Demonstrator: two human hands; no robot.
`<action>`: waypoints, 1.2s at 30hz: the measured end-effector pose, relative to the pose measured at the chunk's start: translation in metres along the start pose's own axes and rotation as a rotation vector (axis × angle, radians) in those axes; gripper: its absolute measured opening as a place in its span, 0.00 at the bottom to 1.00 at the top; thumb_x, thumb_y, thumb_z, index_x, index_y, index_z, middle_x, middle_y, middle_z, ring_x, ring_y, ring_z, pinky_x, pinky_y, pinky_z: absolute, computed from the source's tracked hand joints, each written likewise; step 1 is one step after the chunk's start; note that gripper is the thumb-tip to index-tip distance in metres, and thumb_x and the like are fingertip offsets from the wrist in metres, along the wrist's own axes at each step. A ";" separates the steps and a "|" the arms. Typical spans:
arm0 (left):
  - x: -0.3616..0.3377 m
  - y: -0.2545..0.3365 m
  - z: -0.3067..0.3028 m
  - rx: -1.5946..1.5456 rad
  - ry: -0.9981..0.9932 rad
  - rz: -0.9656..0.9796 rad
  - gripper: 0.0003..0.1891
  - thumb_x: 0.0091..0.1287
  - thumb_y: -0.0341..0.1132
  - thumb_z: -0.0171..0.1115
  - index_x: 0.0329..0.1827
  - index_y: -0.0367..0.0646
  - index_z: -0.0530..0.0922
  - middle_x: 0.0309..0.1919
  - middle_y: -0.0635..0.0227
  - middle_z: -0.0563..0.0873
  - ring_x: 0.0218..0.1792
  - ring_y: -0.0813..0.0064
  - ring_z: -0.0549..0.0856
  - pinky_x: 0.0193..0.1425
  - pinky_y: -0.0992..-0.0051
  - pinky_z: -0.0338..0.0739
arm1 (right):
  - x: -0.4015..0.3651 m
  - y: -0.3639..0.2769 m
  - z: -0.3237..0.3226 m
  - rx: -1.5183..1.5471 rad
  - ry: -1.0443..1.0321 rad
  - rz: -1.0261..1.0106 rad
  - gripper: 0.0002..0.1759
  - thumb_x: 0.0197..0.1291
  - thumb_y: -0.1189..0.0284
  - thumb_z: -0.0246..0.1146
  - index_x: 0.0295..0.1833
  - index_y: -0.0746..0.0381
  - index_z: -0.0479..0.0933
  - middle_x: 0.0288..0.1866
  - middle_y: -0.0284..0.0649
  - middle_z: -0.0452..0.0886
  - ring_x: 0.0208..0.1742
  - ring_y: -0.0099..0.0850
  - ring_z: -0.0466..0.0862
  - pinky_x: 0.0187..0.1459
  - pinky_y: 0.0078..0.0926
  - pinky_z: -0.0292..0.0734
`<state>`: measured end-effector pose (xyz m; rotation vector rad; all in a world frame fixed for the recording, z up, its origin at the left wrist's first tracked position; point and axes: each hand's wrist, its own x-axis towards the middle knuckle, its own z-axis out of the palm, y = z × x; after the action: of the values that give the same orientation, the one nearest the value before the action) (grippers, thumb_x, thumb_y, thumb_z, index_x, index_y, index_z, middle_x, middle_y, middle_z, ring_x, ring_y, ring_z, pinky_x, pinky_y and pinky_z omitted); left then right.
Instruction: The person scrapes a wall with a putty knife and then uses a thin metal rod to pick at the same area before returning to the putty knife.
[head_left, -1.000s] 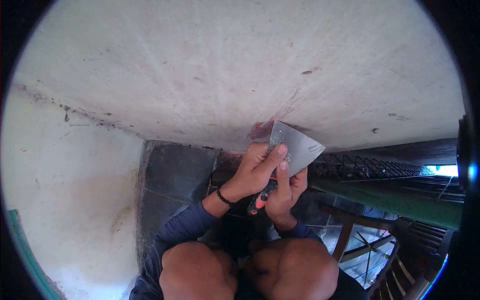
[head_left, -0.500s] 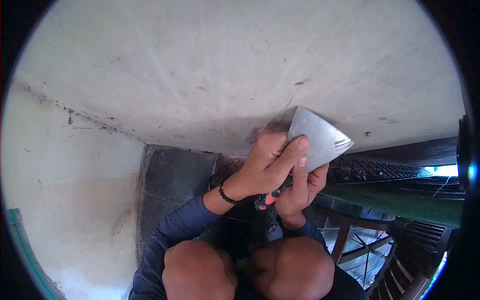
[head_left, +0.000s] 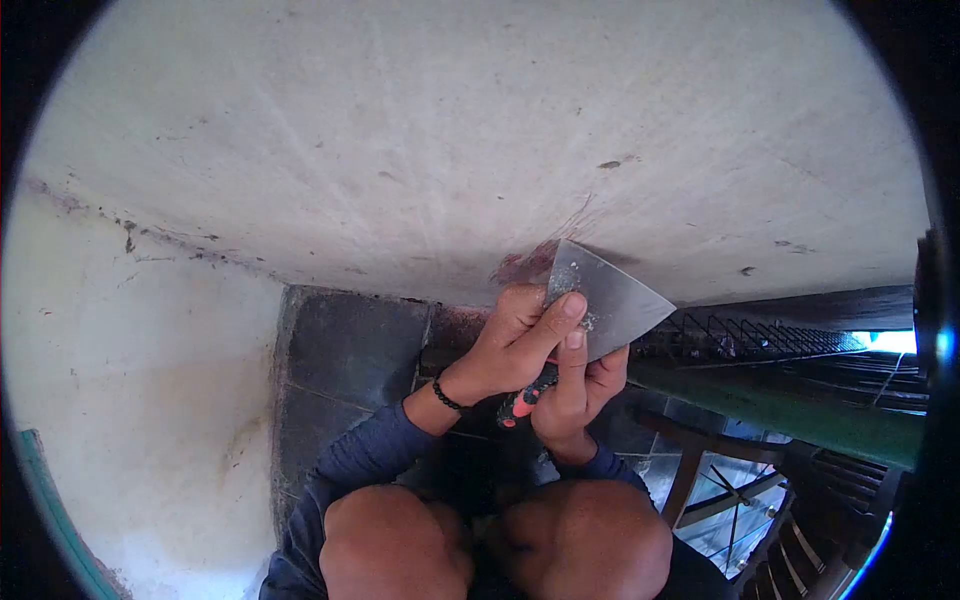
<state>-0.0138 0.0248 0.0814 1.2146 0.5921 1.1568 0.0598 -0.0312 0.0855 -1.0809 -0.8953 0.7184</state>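
A scraper with a wide metal blade [head_left: 615,305] and a black and red handle [head_left: 521,402] is held in both my hands. My left hand [head_left: 512,345], a dark beaded bracelet on its wrist, pinches the blade's left side with the thumb on its face. My right hand [head_left: 580,395] is closed about the lower blade and the upper handle, its thumb beside the left one. Pale crumbs cling to the blade near my thumbs. The blade's upper corner meets, or nearly meets, the off-white wall [head_left: 400,150] beside a reddish scraped patch [head_left: 527,264].
My knees [head_left: 395,540] are bent below my hands. Dark floor tiles [head_left: 350,345] meet a second pale wall [head_left: 150,380] on the left. At right are a wire rack [head_left: 760,340], a green bar [head_left: 800,410] and a brown slatted chair [head_left: 810,500].
Both hands and the scraper have shifted down and left. The blade has turned, losing its bright glare, and more of the reddish patch shows. The view has moved slightly.
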 end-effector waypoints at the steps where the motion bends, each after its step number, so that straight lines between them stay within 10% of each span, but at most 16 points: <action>1: -0.001 -0.002 -0.001 0.005 0.000 -0.014 0.21 0.74 0.41 0.50 0.23 0.37 0.73 0.16 0.77 0.72 0.22 0.88 0.68 0.21 0.79 0.62 | -0.001 -0.001 0.000 0.013 0.005 0.025 0.13 0.66 0.73 0.55 0.51 0.70 0.70 0.45 0.39 0.78 0.44 0.21 0.75 0.47 0.20 0.70; 36: -0.003 -0.004 -0.007 -0.189 -0.085 -0.173 0.18 0.74 0.43 0.51 0.32 0.37 0.78 0.23 0.79 0.76 0.27 0.89 0.71 0.28 0.83 0.68 | -0.006 0.013 -0.002 -0.092 0.006 -0.077 0.11 0.66 0.75 0.55 0.51 0.69 0.70 0.45 0.39 0.77 0.43 0.21 0.75 0.45 0.19 0.70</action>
<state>-0.0194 0.0256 0.0753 1.0245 0.5015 0.9872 0.0577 -0.0330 0.0713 -1.1236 -0.9675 0.6152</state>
